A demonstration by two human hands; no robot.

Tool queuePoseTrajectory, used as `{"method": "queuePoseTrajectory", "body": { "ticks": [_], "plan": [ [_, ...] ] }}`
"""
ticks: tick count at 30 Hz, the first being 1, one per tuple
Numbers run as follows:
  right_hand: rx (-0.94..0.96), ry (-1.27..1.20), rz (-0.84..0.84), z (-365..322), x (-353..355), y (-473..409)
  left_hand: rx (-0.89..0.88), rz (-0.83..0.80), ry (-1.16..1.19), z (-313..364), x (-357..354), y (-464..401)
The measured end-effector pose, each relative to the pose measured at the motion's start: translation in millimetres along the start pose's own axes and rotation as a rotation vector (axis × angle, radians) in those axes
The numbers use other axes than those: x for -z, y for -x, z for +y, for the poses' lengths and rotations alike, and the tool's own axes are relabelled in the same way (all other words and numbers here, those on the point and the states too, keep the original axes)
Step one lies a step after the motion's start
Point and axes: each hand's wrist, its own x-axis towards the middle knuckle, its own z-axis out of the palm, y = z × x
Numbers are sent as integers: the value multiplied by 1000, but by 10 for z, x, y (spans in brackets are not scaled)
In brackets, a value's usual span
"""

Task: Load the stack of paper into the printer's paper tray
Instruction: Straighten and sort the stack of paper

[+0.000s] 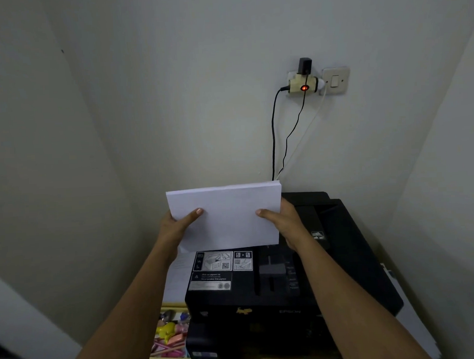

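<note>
Thick white rectangular stack of plain paper [225,216] held upright-tilted in the air, above the rear of the black boxy plastic printer [276,294], lower edge near the raised black flap that carries white instruction labels [223,269]. Not yet in the feed.

Left hand [178,225] grips the stack's left edge, thumb across the front face, fingers hidden behind. Right hand [282,220] grips the right edge likewise, thumb on the front, fingers behind. Both are closed around the paper.

Step in hand, by judgement: lowering the stack into the rear feed. To do it well: keep edges squared, bring the bottom edge down parallel to the slot, let it slide along the support; avoid bowing the sheets. The grey edge guide [271,271] in its dark track looks as if it may need setting against the stack afterwards. The slot itself is hidden behind the paper.

Materials: paper matte, crisp corners, slight visible thickness at top edge. Printer casing matte black, hard, angular.

Surroundings: pale painted wall [172,100]; cream socket adaptor with red lit indicator [303,85], black cables [273,139] hanging to behind the printer; white wall switch [334,80]; open tray of pink and yellow stationery [170,337] left of the printer.
</note>
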Motion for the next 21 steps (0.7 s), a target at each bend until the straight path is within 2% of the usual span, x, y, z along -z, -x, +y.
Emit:
{"method": "queuePoseTrajectory", "body": {
  "ticks": [21],
  "plan": [
    [-22, 52, -29, 12, 37, 75, 2, -17, -107, -125, 53, -79]
  ]
}}
